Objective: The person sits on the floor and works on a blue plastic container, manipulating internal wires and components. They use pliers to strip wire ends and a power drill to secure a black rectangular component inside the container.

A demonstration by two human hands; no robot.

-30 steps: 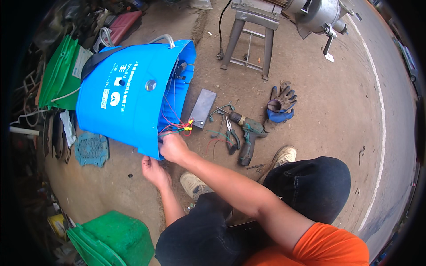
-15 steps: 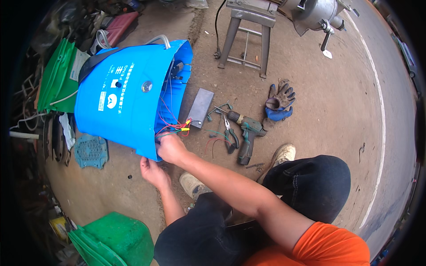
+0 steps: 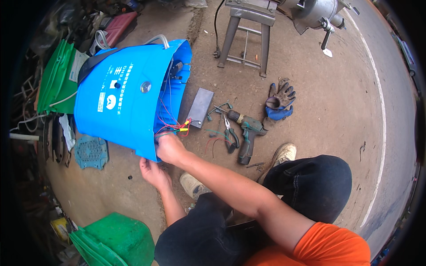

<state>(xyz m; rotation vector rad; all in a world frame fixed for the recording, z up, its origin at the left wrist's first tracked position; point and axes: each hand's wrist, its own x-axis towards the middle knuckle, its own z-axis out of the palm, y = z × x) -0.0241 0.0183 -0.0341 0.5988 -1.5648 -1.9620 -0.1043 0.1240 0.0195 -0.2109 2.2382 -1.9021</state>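
Note:
A blue knapsack sprayer tank (image 3: 128,88) lies on its side with its open end facing right. My right hand (image 3: 171,148) reaches into the near corner of that opening, and its fingers are hidden behind the rim. Just below, outside the wall, my left hand (image 3: 155,174) has curled fingers against the tank's lower edge; what they grip is hidden. Red and green wires (image 3: 171,126) with yellow connectors (image 3: 183,129) trail from the opening above my right hand. They run to a grey rectangular battery (image 3: 200,107) on the ground.
Right of the battery lie pliers (image 3: 230,135), a cordless drill (image 3: 249,135) and work gloves (image 3: 280,102). A metal stand (image 3: 248,40) is at the back. A green container (image 3: 115,237) sits near left, a blue plastic plate (image 3: 91,151) beyond it. My shoes flank the work spot.
Both hands stay at the tank's near corner, with hardly any movement. The tank appears shifted very slightly left.

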